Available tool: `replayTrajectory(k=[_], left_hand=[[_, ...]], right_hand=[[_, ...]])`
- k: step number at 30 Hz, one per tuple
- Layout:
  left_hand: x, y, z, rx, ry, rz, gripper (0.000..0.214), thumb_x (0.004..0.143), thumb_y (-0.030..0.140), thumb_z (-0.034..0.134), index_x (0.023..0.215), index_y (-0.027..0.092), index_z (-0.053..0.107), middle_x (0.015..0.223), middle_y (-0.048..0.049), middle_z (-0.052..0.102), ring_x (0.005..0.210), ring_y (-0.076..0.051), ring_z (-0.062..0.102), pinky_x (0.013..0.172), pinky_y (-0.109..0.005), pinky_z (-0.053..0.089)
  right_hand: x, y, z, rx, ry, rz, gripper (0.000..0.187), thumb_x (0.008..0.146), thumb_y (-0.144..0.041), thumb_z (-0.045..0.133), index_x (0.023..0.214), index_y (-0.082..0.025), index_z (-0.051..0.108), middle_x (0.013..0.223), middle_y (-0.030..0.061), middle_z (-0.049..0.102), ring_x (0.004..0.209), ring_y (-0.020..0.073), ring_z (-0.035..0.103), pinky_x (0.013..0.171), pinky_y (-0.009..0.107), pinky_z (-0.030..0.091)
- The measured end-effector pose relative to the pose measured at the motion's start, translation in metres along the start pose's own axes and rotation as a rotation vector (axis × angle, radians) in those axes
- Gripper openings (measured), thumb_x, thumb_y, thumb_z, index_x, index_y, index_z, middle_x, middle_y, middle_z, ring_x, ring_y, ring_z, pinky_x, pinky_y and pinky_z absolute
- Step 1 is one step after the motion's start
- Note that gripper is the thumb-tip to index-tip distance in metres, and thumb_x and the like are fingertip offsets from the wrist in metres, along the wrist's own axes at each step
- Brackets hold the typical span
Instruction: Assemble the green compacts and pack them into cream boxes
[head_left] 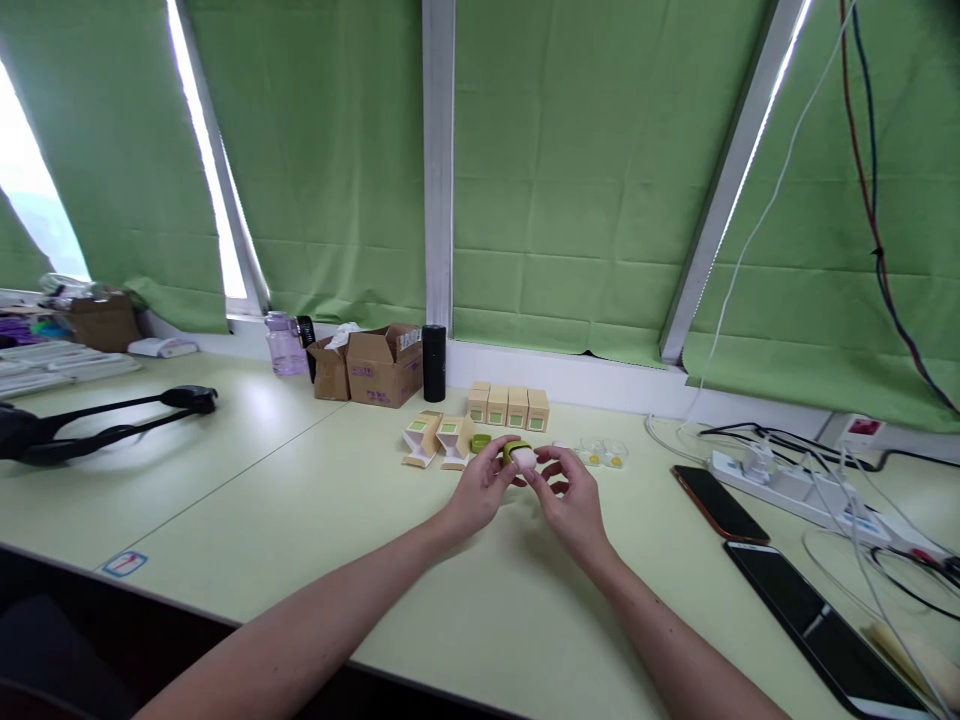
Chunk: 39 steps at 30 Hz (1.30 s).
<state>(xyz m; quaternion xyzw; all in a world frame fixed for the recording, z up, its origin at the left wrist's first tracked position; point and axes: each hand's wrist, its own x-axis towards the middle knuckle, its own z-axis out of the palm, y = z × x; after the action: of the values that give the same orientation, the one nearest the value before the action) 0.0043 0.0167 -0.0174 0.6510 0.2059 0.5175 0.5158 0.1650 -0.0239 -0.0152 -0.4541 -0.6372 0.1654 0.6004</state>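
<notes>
Two hands met over the middle of the desk [300, 520], toward its far edge; the left hand [480, 490] and the right hand [574, 500] together gripped a small white jar with a green lid [520, 457], fingers closed around it from either side. The jar was held just above the desk surface, in front of a row of four small upright boxes [508, 407] that stood near the far edge; two opened boxes [439, 440] lay just left of the hands, and a loose green lid [481, 441] lay beside them. Two clear trays [604, 455] sat just right of the hands; two phones [720, 503] lay toward the right edge, near a power strip [795, 485].

To handle the jar well, in judgement, one hand should steady the white body while the other works the green lid, with light, even fingertip pressure; the jar should be kept low over the desk.

The jar appeared tilted, its green lid pointing up and left, its white base down and right; its short axis ran lid to base, though its small size left the exact tilt uncertain.
</notes>
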Motion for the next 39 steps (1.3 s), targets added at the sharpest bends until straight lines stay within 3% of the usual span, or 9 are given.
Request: replayTrajectory(k=[3, 9, 15, 24, 39], left_hand=[[0.001, 0.003, -0.001, -0.070, -0.028, -0.022, 0.051, 0.091, 0.047, 0.072, 0.131, 0.019, 0.059, 0.119, -0.0131, 0.068, 0.104, -0.025, 0.069, 0.089, -0.039, 0.059], [0.000, 0.010, 0.003, -0.087, -0.109, -0.036, 0.047, 0.092, 0.047, 0.071, 0.129, 0.018, 0.063, 0.117, -0.0125, 0.070, 0.101, -0.024, 0.070, 0.089, -0.037, 0.057], [-0.001, 0.009, 0.002, -0.071, -0.119, -0.056, 0.045, 0.094, 0.048, 0.067, 0.127, 0.017, 0.065, 0.108, -0.0113, 0.071, 0.087, -0.020, 0.068, 0.079, -0.036, 0.057], [-0.003, 0.010, 0.003, -0.025, -0.106, -0.047, 0.049, 0.093, 0.053, 0.065, 0.129, 0.019, 0.064, 0.121, -0.0125, 0.068, 0.103, -0.023, 0.067, 0.090, -0.040, 0.058], [-0.003, 0.000, 0.016, 0.017, 0.082, 0.020, 0.044, 0.094, 0.047, 0.066, 0.126, 0.016, 0.061, 0.114, -0.0119, 0.070, 0.105, -0.023, 0.068, 0.092, -0.036, 0.057]], right_hand=[[-0.002, 0.001, -0.004, -0.185, -0.020, -0.206, 0.035, 0.092, -0.035, 0.066, 0.125, -0.023, 0.062, 0.124, 0.0112, 0.064, 0.077, 0.0159, 0.067, 0.058, 0.028, 0.058], [-0.002, 0.008, -0.005, -0.453, -0.095, -0.441, 0.038, 0.097, -0.019, 0.054, 0.133, -0.027, 0.058, 0.133, 0.0108, 0.064, 0.099, 0.0217, 0.071, 0.066, 0.030, 0.062], [-0.001, 0.014, -0.005, -0.446, -0.112, -0.483, 0.044, 0.095, -0.012, 0.051, 0.136, -0.025, 0.057, 0.135, 0.0099, 0.065, 0.111, 0.0220, 0.070, 0.071, 0.029, 0.065], [-0.002, 0.015, -0.004, -0.468, -0.082, -0.558, 0.041, 0.098, -0.014, 0.050, 0.138, -0.023, 0.057, 0.134, 0.0120, 0.069, 0.121, 0.0245, 0.068, 0.095, 0.040, 0.063], [0.001, 0.008, -0.002, -0.424, -0.037, -0.623, 0.040, 0.100, -0.013, 0.047, 0.139, -0.020, 0.057, 0.129, 0.0151, 0.070, 0.119, 0.0253, 0.069, 0.097, 0.043, 0.062]])
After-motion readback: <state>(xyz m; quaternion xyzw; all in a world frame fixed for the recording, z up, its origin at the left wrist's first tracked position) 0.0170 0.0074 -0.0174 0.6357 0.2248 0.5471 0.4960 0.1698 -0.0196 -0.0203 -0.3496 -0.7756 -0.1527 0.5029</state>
